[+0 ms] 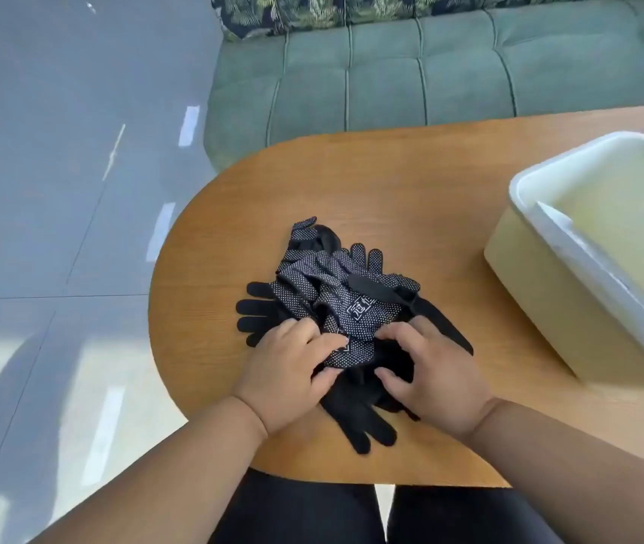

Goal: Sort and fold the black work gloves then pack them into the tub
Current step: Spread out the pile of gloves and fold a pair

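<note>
A loose pile of black work gloves point(336, 292), several with white grip dots and a white logo, lies on the rounded end of a wooden table point(391, 190). Plain black fingers stick out at the left and toward me. My left hand point(289, 371) rests on the near left of the pile, its fingers pinching a dotted glove. Pressed on the near right of the pile, my right hand point(430, 374) curls its fingers into black fabric. An empty cream tub point(528, 268) with a white rim stands at the right, partly cut off by the frame edge.
A green tufted sofa point(430, 72) with a leaf-print cushion runs behind the table. Grey tiled floor lies to the left. My dark-clad legs show below the table's near edge.
</note>
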Tool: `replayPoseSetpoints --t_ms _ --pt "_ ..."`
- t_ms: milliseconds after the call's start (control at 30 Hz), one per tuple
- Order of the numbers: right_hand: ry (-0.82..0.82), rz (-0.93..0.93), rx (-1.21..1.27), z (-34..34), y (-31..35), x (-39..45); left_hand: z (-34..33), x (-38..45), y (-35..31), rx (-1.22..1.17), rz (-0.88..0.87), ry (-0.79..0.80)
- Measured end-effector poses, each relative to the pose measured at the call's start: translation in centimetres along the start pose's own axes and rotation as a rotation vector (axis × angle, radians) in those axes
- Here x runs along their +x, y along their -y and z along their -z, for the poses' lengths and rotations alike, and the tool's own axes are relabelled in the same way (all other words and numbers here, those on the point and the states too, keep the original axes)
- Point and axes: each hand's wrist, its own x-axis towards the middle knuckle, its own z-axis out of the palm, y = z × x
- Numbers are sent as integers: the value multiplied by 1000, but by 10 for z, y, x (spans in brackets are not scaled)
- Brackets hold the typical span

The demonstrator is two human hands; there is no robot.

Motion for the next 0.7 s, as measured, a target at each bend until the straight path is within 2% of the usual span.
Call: replayPoseSetpoints --t_ms 233,400,533,700 --pt "-279 80 -87 -6 23 -23 6 -25 -23 -132 79 -287" --pt "-414 -7 53 24 72 -61 29 -66 -52 -311 185 -347" --pt "-311 -145 149 46 108 -80 48 -90 -68 -581 318 -241" --pt "-298 -181 259 58 138 -87 63 -105 -74 -787 440 -288"
